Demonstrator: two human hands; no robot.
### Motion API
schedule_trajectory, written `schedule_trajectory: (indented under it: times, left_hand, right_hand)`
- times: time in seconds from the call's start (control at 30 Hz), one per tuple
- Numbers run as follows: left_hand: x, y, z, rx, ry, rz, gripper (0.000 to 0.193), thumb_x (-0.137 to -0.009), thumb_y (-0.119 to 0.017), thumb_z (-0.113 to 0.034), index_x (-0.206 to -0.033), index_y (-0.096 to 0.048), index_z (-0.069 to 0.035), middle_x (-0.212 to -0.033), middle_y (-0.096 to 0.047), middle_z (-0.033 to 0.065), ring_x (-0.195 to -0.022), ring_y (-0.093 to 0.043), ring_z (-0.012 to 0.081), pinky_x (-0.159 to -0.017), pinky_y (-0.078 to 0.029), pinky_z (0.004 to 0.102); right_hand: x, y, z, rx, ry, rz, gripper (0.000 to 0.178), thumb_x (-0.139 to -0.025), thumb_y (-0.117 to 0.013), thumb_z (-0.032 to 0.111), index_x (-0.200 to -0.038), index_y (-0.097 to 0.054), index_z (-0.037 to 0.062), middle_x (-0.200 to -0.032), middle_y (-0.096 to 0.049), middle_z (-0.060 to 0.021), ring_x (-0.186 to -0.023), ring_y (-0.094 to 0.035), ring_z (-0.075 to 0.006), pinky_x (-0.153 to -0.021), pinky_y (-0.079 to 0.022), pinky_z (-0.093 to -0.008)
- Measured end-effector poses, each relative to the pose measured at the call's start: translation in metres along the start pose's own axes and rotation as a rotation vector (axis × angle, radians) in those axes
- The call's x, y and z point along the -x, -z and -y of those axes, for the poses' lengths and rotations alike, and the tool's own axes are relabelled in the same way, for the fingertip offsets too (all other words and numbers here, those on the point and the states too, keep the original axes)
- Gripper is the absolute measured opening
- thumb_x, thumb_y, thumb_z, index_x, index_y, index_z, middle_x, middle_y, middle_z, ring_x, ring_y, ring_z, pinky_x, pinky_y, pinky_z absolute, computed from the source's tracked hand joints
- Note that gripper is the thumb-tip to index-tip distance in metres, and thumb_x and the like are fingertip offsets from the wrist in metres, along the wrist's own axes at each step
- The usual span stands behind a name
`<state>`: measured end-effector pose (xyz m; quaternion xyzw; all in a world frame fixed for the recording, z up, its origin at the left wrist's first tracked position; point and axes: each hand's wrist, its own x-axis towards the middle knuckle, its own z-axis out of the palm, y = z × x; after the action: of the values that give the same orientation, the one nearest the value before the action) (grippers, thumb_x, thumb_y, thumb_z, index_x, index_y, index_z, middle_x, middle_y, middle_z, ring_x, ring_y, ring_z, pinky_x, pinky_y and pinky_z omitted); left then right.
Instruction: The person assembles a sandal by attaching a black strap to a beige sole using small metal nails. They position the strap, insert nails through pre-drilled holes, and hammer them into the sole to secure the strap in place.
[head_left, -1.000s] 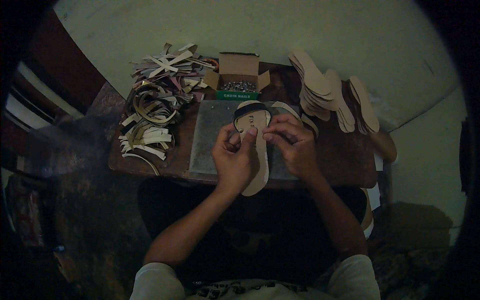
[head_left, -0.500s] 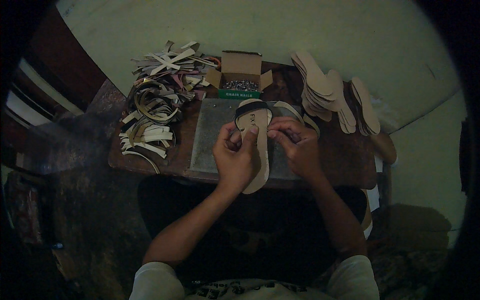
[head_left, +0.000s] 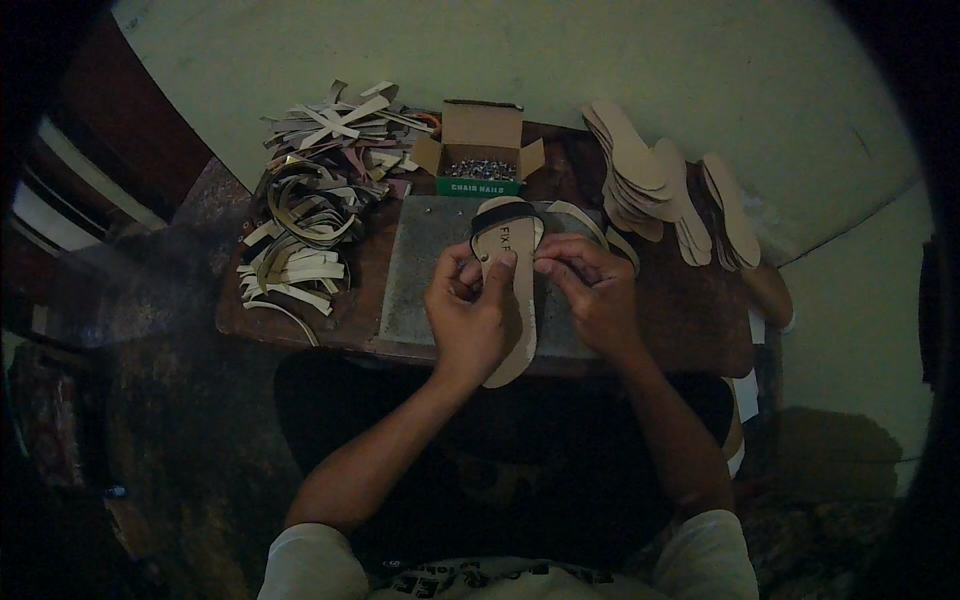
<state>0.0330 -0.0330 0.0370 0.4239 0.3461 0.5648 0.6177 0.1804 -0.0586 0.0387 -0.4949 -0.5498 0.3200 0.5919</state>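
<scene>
Your left hand [head_left: 468, 310]: closed on the sole [head_left: 519, 340], thumb flat across its upper face, fingers curled at its left side. Your right hand [head_left: 602, 300]: thumb and fingertips drawn narrow together at the sole's right edge, by the strap's right end; whether anything sits between them is too small to tell.

Sole: one, tan, dark lettering on the face, held between your two hands above the slab, its near end reaching past the table's front edge toward your lap. Strap [head_left: 505, 214]: one, black, arched across the sole's far part. Nail head [head_left: 484, 258]: one, shiny, round, at the strap's left end.

Slab [head_left: 405, 300]: grey, flat, beneath your hands; small shiny specks near its far edge. Pale straps [head_left: 580, 217]: behind your right hand, partly hidden by it.

Box [head_left: 482, 125]: cardboard, green front, flaps open, just beyond the slab. Nails [head_left: 480, 170]: many, metallic, loose inside the box.

Strips [head_left: 325, 130]: a heap to your left, cream, grey, brown and pinkish, some curled, one overhanging the front edge.

Stacked soles [head_left: 635, 170]: tan, three groups side by side at the far right, leaning.

Table [head_left: 690, 320]: dark brown, under all these. Wall [head_left: 700, 60]: pale, greenish, behind the table
</scene>
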Motion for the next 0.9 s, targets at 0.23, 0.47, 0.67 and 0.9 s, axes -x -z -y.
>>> schedule_trajectory:
  times: [0.23,0.47,0.67,0.9]
  left_hand:
    - [-0.0014,0.0014,0.0025,0.009,-0.012,0.003,0.022,-0.092,-0.063,-0.004,-0.110,-0.052,0.002,-0.102,-0.069,0.0156,-0.093,-0.066,0.0149,-0.078,-0.051,0.0263]
    - [-0.0007,0.0002,-0.0004,-0.036,-0.002,-0.015,0.021,-0.092,-0.063,-0.004,-0.109,-0.053,0.001,-0.102,-0.069,0.0153,-0.090,-0.066,0.0150,-0.076,-0.052,0.0261]
    - [-0.0006,0.0014,0.0022,-0.031,-0.039,-0.007,0.022,-0.092,-0.064,-0.004,-0.110,-0.052,0.001,-0.103,-0.069,0.0162,-0.091,-0.066,0.0156,-0.076,-0.052,0.0265]
    - [-0.0004,0.0012,0.0017,-0.040,-0.011,0.001,0.022,-0.091,-0.064,-0.004,-0.110,-0.053,0.001,-0.101,-0.069,0.0141,-0.090,-0.066,0.0145,-0.076,-0.051,0.0260]
  right_hand:
    - [0.0006,-0.0014,0.0049,-0.012,-0.020,-0.001,0.012,-0.084,-0.069,-0.001,-0.096,-0.067,0.0005,-0.098,-0.068,-0.0080,-0.092,-0.064,-0.0139,-0.083,-0.051,-0.0278]
    - [0.0004,-0.0003,0.0022,-0.004,-0.011,0.010,0.011,-0.085,-0.068,0.000,-0.096,-0.067,0.0003,-0.099,-0.068,-0.0082,-0.092,-0.064,-0.0141,-0.083,-0.051,-0.0279]
    - [0.0011,-0.0009,0.0004,-0.023,-0.032,0.005,0.012,-0.085,-0.069,0.000,-0.096,-0.067,-0.0001,-0.098,-0.068,-0.0084,-0.092,-0.064,-0.0140,-0.084,-0.050,-0.0280]
    - [0.0015,-0.0028,0.0046,-0.024,-0.080,-0.015,0.011,-0.085,-0.070,0.000,-0.095,-0.066,-0.0009,-0.096,-0.068,-0.0081,-0.092,-0.065,-0.0139,-0.085,-0.051,-0.0278]
